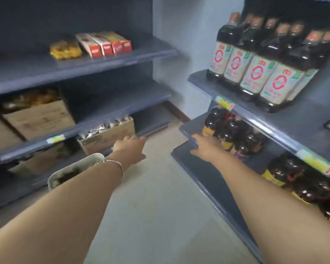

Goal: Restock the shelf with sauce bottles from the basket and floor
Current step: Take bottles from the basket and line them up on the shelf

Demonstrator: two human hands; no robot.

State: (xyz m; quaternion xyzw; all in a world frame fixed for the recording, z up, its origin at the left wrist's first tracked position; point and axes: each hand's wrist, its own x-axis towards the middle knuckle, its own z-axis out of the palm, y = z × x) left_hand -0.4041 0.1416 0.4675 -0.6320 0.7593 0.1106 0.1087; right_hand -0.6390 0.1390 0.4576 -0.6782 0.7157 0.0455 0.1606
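Both my arms stretch forward down a narrow aisle. My left hand hovers flat over the floor with spread fingers and holds nothing. My right hand reaches toward the right shelf's lower board, fingers apart, just short of dark sauce bottles with yellow labels. A row of tall dark sauce bottles with white and red labels stands on the upper right shelf. More dark bottles crowd the lowest board near me. A pale basket sits partly hidden behind my left forearm.
The left rack holds red boxes, a yellow packet and cardboard cartons. An open carton of packets rests low down. Beige floor runs between the racks to a grey wall.
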